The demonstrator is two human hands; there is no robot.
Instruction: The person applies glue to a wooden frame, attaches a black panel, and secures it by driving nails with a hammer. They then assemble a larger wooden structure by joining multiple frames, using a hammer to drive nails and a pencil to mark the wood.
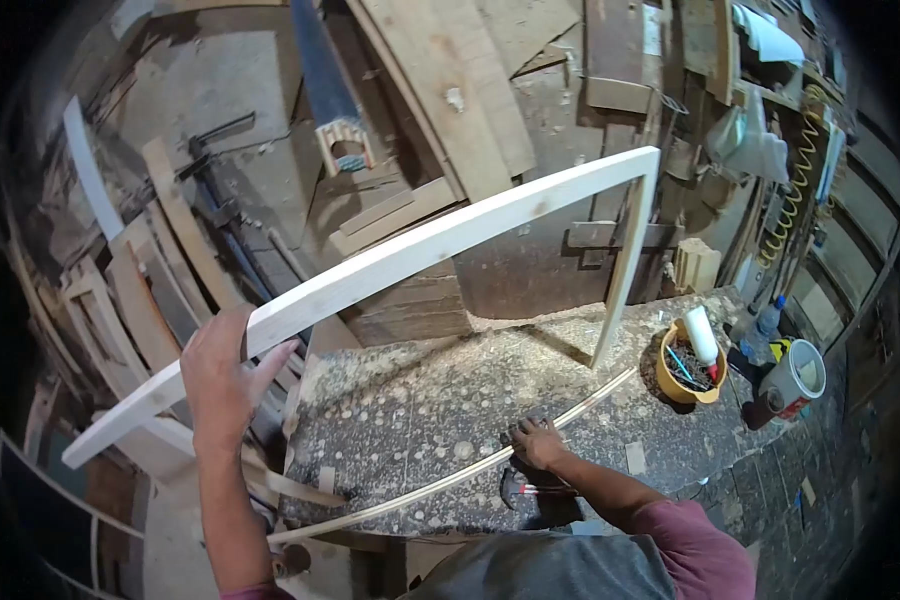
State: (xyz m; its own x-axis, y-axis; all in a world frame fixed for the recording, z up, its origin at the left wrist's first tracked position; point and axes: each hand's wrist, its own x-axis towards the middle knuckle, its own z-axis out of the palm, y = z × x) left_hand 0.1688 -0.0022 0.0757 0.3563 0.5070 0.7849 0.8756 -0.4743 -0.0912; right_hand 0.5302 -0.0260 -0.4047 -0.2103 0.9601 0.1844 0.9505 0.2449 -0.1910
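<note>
My left hand [225, 375] is closed around the long rail of a pale wooden frame [440, 230], its thumb beneath the edge. The frame stands tilted above the workbench, its far leg [625, 270] reaching down to the bench top. My right hand [538, 442] is low on the bench, its fingers bent over two thin wooden strips [420, 492] that run diagonally across the top. Just below that hand lies a hammer [513, 485], partly in shadow.
The speckled workbench [370, 400] holds a yellow bowl [688, 385] of small dark pieces with a white bottle [701, 335] in it. Right of it are a white tin [798, 370] and a clear plastic bottle [770, 318]. Beyond lie a handsaw [330, 90], boards [450, 90] and clamps [210, 180].
</note>
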